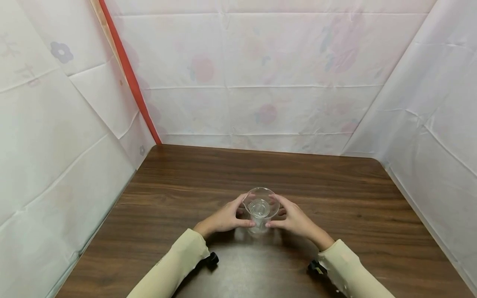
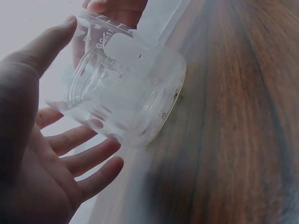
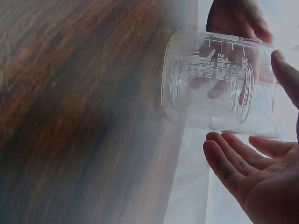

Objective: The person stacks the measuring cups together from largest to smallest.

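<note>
A clear glass beaker [image 1: 261,225] stands upright on the table, its white graduation marks showing in the right wrist view. Nested inside it is a smaller glass beaker [image 3: 217,84], also marked with a scale. My left hand [image 1: 227,214] is spread along the left side, thumb at the front and fingers behind, some fingertips right at the glass in the left wrist view. On the opposite side my right hand [image 1: 298,218] mirrors it, thumb near the rim. In the right wrist view its extended fingers [image 3: 224,163] lie beside the glass wall with a narrow gap showing.
The dark wood-grain table [image 1: 193,174] is enclosed by pale patterned cloth sheets [image 1: 261,74] at the back and both sides. A red strip [image 1: 130,74] runs down the back left corner. Black wrist devices [image 1: 212,260] sit at both sleeves.
</note>
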{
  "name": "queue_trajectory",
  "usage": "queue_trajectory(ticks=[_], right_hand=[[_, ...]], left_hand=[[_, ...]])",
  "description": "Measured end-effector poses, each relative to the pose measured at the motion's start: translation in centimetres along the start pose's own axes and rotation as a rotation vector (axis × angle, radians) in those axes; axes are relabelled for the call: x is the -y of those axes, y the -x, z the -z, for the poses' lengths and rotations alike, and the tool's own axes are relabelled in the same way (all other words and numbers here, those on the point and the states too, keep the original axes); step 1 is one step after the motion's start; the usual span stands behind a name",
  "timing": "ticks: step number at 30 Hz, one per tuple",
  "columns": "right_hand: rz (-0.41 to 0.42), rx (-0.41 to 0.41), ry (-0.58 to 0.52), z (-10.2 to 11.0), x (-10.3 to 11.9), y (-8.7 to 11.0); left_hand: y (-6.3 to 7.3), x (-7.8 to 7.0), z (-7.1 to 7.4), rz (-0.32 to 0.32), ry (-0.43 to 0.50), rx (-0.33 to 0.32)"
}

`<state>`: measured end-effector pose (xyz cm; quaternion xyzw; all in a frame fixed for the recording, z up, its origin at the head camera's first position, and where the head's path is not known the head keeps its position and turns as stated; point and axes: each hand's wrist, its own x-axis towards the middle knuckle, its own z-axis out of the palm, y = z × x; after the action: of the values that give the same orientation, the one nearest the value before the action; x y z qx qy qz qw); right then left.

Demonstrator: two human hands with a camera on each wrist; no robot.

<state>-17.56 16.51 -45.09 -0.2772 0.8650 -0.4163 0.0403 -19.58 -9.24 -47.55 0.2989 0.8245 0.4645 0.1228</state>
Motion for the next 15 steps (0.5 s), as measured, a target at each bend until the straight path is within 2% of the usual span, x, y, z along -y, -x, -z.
queue_trajectory(ticks=[9, 15], right_hand=[[0.03, -0.028, -0.01, -0.14, 0.11, 0.01], [0.05, -0.036, -0.024, 0.19, 0.07, 0.05]], left_hand=[[-0.08, -0.02, -0.05, -0.033, 0.0, -0.042], [-0.47, -0.07, -0.21, -0.025, 0.004, -0.049]])
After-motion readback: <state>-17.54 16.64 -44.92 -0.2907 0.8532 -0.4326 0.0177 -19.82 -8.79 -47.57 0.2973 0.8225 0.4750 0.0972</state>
